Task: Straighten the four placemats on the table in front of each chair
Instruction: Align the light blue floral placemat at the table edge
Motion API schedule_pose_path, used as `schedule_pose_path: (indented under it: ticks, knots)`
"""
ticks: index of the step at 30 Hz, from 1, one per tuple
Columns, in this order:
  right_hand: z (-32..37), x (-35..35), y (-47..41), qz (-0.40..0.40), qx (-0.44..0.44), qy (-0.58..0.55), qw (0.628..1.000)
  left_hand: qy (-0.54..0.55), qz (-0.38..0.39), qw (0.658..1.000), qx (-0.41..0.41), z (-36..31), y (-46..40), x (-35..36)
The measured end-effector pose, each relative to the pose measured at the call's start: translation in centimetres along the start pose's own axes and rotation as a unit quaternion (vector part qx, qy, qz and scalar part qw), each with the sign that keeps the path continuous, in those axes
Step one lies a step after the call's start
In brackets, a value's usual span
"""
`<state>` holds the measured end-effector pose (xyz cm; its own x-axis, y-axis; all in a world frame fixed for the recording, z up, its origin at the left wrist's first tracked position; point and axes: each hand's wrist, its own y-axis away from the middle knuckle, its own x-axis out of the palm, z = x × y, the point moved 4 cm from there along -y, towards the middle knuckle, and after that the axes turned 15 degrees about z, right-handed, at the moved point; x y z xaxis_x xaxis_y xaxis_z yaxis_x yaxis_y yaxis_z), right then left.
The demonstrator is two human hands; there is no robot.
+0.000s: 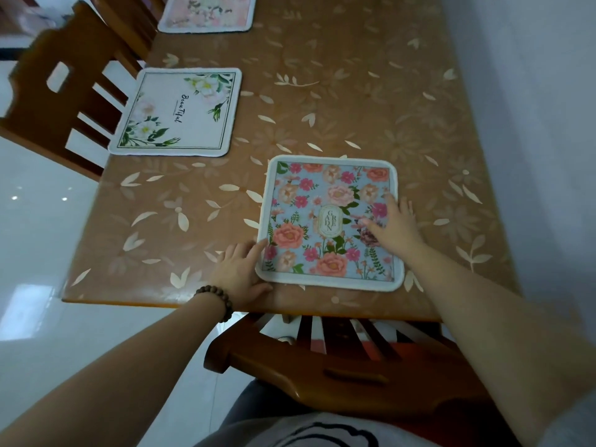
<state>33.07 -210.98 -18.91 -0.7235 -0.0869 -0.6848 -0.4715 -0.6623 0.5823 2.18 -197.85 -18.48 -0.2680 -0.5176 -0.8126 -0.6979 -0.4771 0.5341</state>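
A blue flowered placemat [322, 201] lies near the table's front edge, above a chair back. My left hand [240, 269] rests flat on the table against the mat's lower left corner, fingers touching its edge. Spread flat on the mat's right side, my right hand [395, 224] presses down with fingers apart. A white placemat with green leaves [180, 124] lies at the left edge, slightly askew, in front of a chair. A pink flowered placemat [206, 12] sits at the far left, partly cut off by the frame's top.
The brown table [354, 101] has a leaf-patterned cover. A wooden chair [322, 366] stands at the near end below my arms. Another chair [58, 101] stands at the left side. A white wall [532, 91] runs along the table's right side.
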Motion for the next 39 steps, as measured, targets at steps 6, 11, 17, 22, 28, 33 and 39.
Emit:
schedule_pose_path:
  ticks: [6,11,17,22,28,33,39]
  knots:
    - [-2.4,3.6,5.8,0.009,-0.009,0.006,1.0,0.061,0.022,0.998,0.011,-0.6,-0.9,0.0]
    - [-2.9,4.8,7.8,0.02,-0.039,-0.015,0.999,0.064,0.041,0.997,0.023,-0.4,-0.7,-0.1]
    - [-2.6,4.7,8.1,0.013,-0.027,-0.037,0.999,0.075,0.065,0.995,0.02,-0.9,-0.2,-0.2]
    - [-2.8,5.4,8.9,0.025,-0.009,-0.048,0.999,0.093,0.062,0.993,0.026,-1.0,0.6,0.2]
    - [-2.8,5.9,10.3,0.025,-0.01,-0.029,0.999,0.109,0.063,0.991,0.042,-0.5,1.8,0.7]
    - [-3.0,6.2,11.3,0.04,-0.012,-0.017,0.999,0.094,0.054,0.993,0.049,0.1,2.1,0.4]
    - [-3.8,6.4,12.2,0.051,-0.031,0.018,0.998,0.067,0.066,0.993,0.073,0.4,2.9,0.8]
